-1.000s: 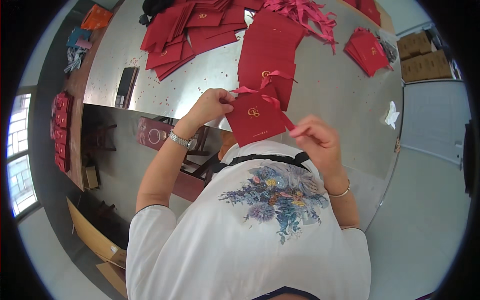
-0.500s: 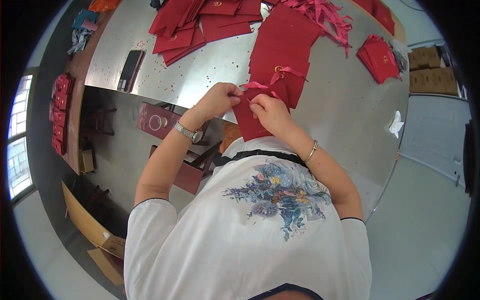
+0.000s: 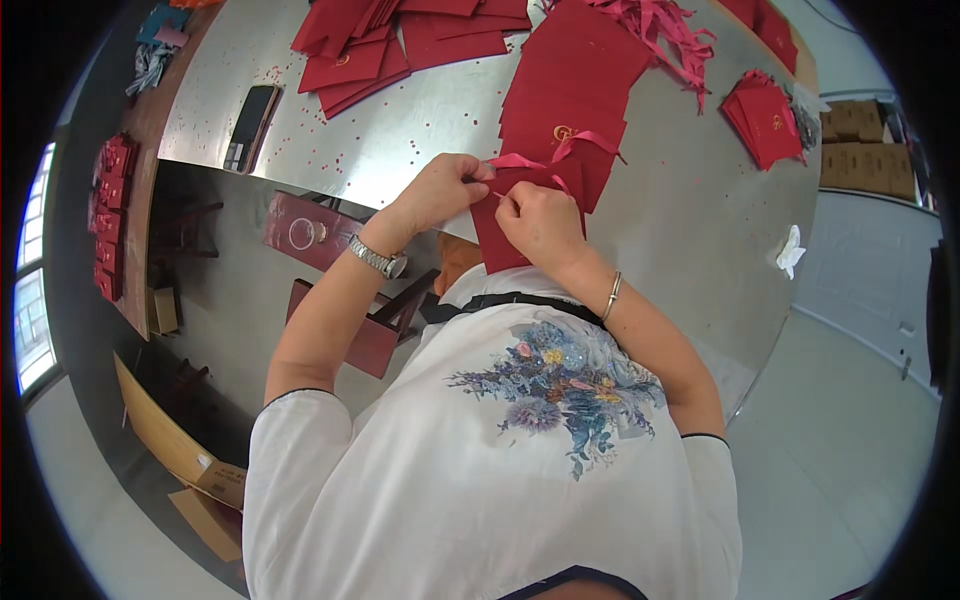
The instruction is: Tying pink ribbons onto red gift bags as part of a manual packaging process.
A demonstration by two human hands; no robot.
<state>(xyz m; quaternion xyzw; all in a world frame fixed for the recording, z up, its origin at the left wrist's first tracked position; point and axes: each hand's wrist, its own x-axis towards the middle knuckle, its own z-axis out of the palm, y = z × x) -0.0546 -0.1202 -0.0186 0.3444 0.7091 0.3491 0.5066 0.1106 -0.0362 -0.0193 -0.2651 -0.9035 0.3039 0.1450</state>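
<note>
A red paper bag [image 3: 497, 250] is tilted at the table's near edge, close to my waist. My left hand [image 3: 438, 195] is closed in a pinch at its upper left corner, where the pink ribbon [image 3: 516, 161] meets the fingers. My right hand [image 3: 545, 222] is closed over the bag's front, with a bit of ribbon showing at the fingertips. Just beyond lies an overlapping row of red bags [image 3: 570, 85]; the nearest has a gold emblem and a loose pink ribbon. My fingers hide part of the held bag's top.
More red bags [image 3: 455, 43] lie far left, and a pile of pink ribbons [image 3: 682, 45] lies far right. A phone [image 3: 252, 128] rests near the metal table's left edge among red confetti bits. Another red stack [image 3: 762, 120] sits right, beyond a crumpled white tissue [image 3: 791, 252].
My right hand has turned slightly, and its fingers are now curled closer over the ribbon. The left hand stays at the bag's corner. The whole view has shifted slightly.
</note>
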